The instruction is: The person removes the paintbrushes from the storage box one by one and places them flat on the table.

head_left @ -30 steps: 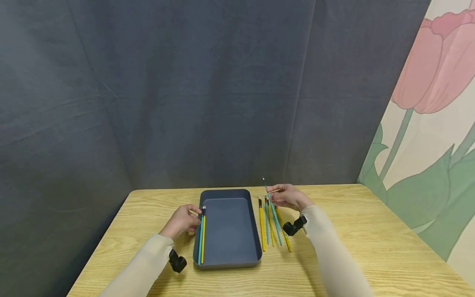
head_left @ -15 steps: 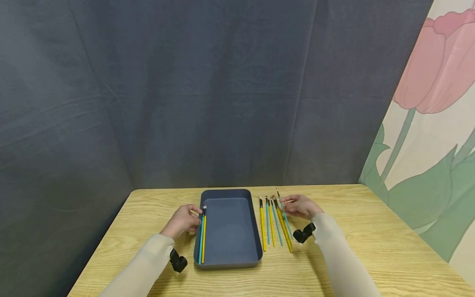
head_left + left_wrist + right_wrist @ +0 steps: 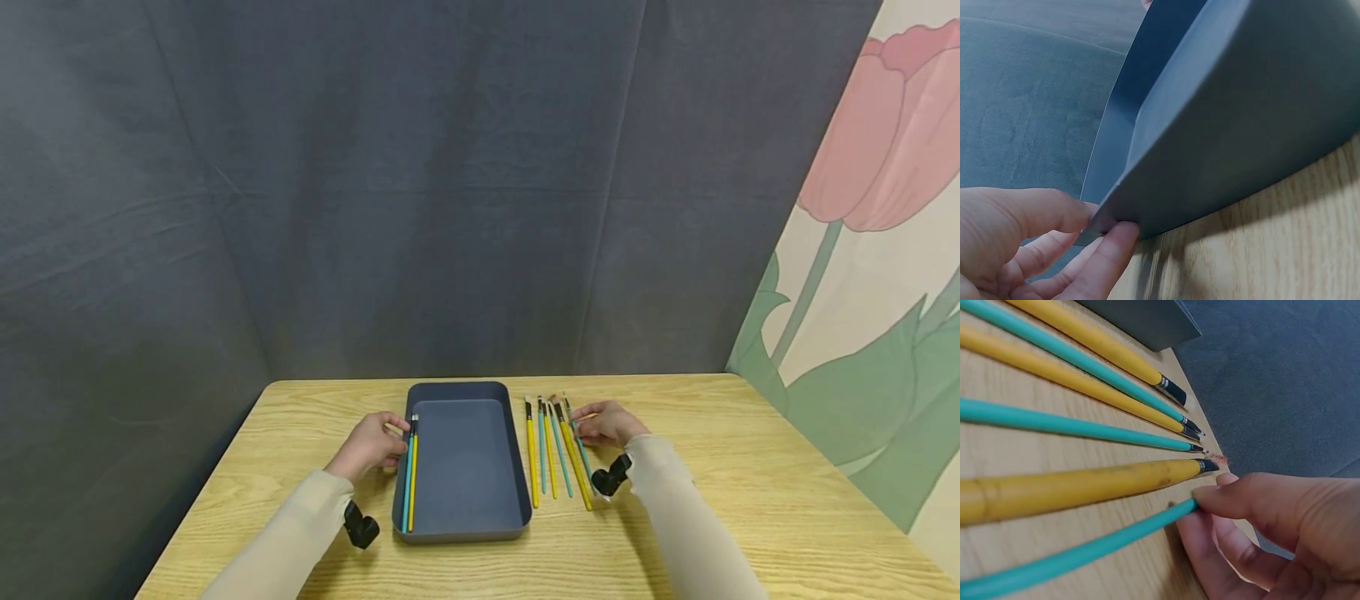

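Observation:
My left hand (image 3: 370,447) pinches the left wall of a dark blue-grey tray (image 3: 468,467), thumb and fingers on both sides of its rim in the left wrist view. Inside, along that wall, lie a teal paintbrush (image 3: 408,492) and a yellow paintbrush (image 3: 413,492). To the tray's right, my right hand (image 3: 609,425) pinches another teal paintbrush (image 3: 1097,547) near its bristle end; its tip is hidden behind the fingers in the right wrist view. Beside it lies a thick yellow paintbrush (image 3: 1085,484) with reddish bristles, apart from the held one.
Several more teal and yellow paintbrushes lie roughly side by side between the tray and my right hand, including a flat yellow one (image 3: 532,458) nearest the tray. Everything stands on a light wooden table (image 3: 750,483). A dark curtain (image 3: 450,208) hangs behind the table's far edge.
My right hand has carried the teal paintbrush rightward, past the thick yellow one, and lowered it to the table at the row's right end. The left hand keeps its place on the tray.

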